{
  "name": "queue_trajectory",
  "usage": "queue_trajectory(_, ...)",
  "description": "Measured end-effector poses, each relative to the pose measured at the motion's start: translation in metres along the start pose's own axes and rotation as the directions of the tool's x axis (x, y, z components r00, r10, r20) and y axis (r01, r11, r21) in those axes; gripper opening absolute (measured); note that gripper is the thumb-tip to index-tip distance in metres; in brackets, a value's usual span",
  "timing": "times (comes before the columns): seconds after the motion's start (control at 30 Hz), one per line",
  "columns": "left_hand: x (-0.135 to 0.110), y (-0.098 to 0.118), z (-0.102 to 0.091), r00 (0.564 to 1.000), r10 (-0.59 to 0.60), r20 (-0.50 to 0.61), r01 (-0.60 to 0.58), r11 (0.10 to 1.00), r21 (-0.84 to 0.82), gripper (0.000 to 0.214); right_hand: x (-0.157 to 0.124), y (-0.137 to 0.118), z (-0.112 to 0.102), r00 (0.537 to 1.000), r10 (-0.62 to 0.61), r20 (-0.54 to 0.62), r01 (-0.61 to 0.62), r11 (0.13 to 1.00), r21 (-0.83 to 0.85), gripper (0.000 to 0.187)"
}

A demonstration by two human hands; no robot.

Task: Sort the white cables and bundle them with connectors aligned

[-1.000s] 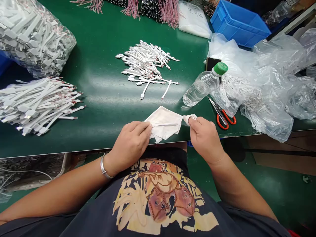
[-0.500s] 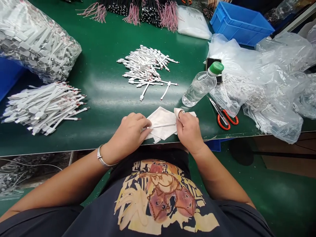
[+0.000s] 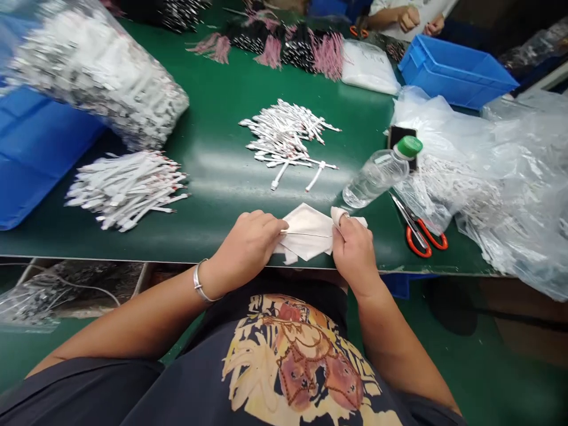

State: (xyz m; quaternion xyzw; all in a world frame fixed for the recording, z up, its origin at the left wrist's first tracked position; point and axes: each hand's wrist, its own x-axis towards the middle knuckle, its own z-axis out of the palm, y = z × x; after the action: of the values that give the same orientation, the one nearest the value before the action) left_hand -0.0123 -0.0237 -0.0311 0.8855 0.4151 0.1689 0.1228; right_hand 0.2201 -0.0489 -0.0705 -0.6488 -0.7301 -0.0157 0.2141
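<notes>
A folded white cloth [image 3: 306,245] lies at the front edge of the green table, between my two hands. My left hand [image 3: 252,239] is closed at its left side, thumb and finger pinching the end of a short white cable [image 3: 306,234] that runs thin and straight across the cloth. My right hand [image 3: 355,242] grips the cloth at the other side, with a fold of it wrapped round the index finger. The cable's far end is hidden near the right fingers. Past the cloth is a loose pile of short white cables [image 3: 288,133].
Another cable pile [image 3: 126,186] lies left, below a stuffed clear bag [image 3: 110,77]. To the right are a water bottle [image 3: 377,174], red-handled scissors [image 3: 417,228], plastic bags [image 3: 479,142] and a blue bin [image 3: 457,71]. Another person's hands [image 3: 410,19] show at the far side.
The whole view has shifted, so the table's things appear farther right and slightly lower. Another person's hands have come into view. My hands keep their hold, with little movement over the cloth.
</notes>
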Motion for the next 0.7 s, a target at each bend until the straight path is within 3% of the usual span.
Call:
queue_trajectory(0.1, -0.013, -0.008, -0.014, 0.993, -0.073, -0.094, 0.072, 0.997, -0.018, 0.020, -0.002, 0.001, 0.002, 1.000, -0.015, -0.004, 0.015, 0.999, -0.045, 0.025)
queue_trajectory(0.2, -0.036, -0.032, -0.035, 0.953, -0.190, -0.234, 0.196, 0.981, 0.001, 0.018, -0.003, 0.004, 0.004, 0.999, -0.037, 0.009, 0.038, 0.996, -0.083, 0.024)
queue_trajectory(0.33, -0.080, -0.077, -0.063, 0.828, -0.376, -0.417, 0.462, 0.878, 0.125, 0.020, -0.004, 0.004, 0.005, 0.998, -0.061, 0.015, 0.062, 0.994, -0.094, 0.027)
queue_trajectory(0.43, -0.106, -0.104, -0.074, 0.743, -0.473, -0.474, 0.629, 0.735, 0.252, 0.023, -0.004, 0.002, 0.003, 0.998, -0.058, 0.026, 0.061, 0.993, -0.105, 0.033)
queue_trajectory(0.5, -0.116, -0.114, -0.076, 0.710, -0.511, -0.485, 0.685, 0.661, 0.307, 0.024, -0.004, 0.000, 0.001, 0.997, -0.070, 0.014, 0.071, 0.991, -0.113, 0.039)
queue_trajectory(0.6, -0.121, -0.119, -0.074, 0.699, -0.516, -0.494, 0.702, 0.627, 0.338, 0.027, -0.005, -0.001, -0.001, 0.994, -0.104, -0.039, 0.099, 0.988, -0.117, 0.041)
queue_trajectory(0.7, -0.115, -0.117, -0.072, 0.718, -0.462, -0.521, 0.673, 0.651, 0.350, 0.032, -0.004, 0.002, 0.000, 0.986, -0.122, -0.114, 0.108, 0.987, -0.123, 0.034)
